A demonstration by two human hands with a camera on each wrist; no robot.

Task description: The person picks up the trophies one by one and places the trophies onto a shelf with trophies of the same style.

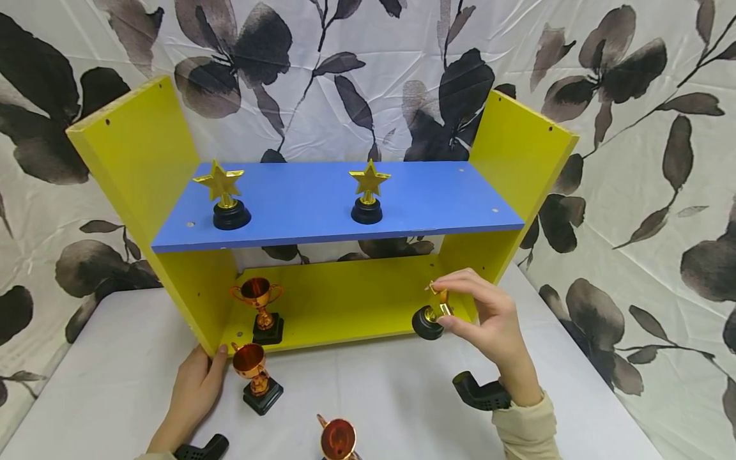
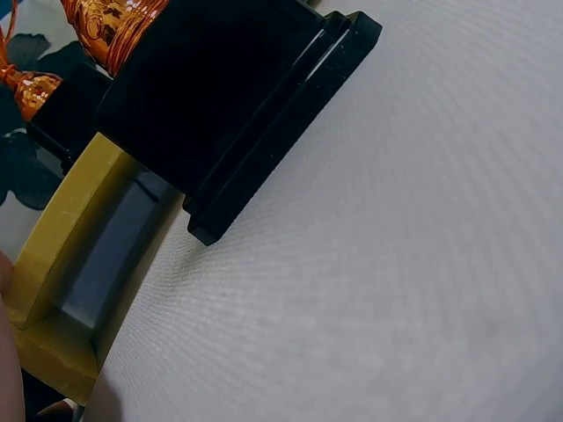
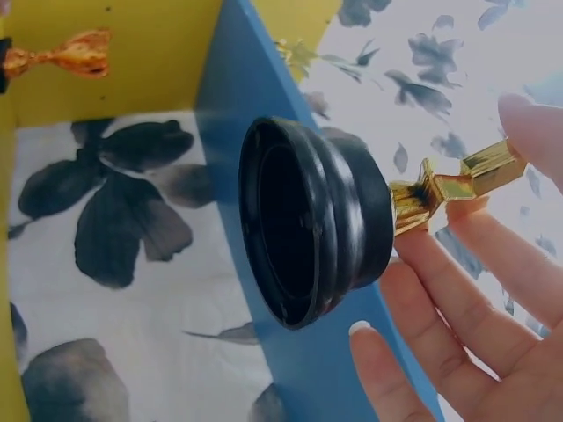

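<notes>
My right hand (image 1: 489, 313) pinches a gold star trophy (image 1: 441, 305) by its star, with the round black base (image 3: 317, 220) tilted and raised in front of the lower shelf. In the right wrist view, the base's hollow underside faces the camera. My left hand (image 1: 192, 386) holds the lower left front corner of the yellow and blue shelf (image 1: 175, 281), thumb at its front edge. Close by that hand, a bronze cup trophy (image 1: 259, 377) stands on the table. Another bronze cup trophy (image 1: 263, 310) stands on the lower shelf at the left.
Two gold star trophies, one at left (image 1: 224, 195) and one near the middle (image 1: 368, 191), stand on the blue upper board (image 1: 299, 191). A third bronze cup (image 1: 338, 439) is cut off at the bottom of the head view. Floral cloth (image 1: 632, 160) hangs behind.
</notes>
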